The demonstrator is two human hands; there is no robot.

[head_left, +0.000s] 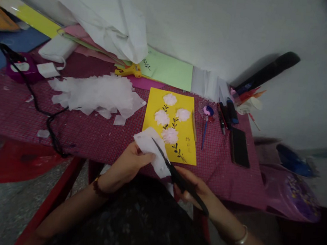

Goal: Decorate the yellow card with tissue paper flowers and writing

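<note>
Between the thumb and fingers of my left hand (130,164) is a piece of white tissue paper (149,145), held over the table's front edge. My right hand (196,186) is closed round the handles of black scissors (183,181). The scissor blades lie across the tissue paper, pointing up and left. Just beyond is a yellow card (157,94) with several pale pink paper flowers (169,135) and dark painted leaves. Part of its lower left corner is hidden by the tissue. To the left, a heap of white tissue pieces (96,92) is spread on the table.
A yellow glue gun (129,70) lies behind the heap. A black cable (37,103) runs from a purple power socket (24,69) over the table's front edge. Right of the card are a blue paintbrush (205,132), pens (222,119) and a phone (239,147). Green paper (174,71) lies by the wall.
</note>
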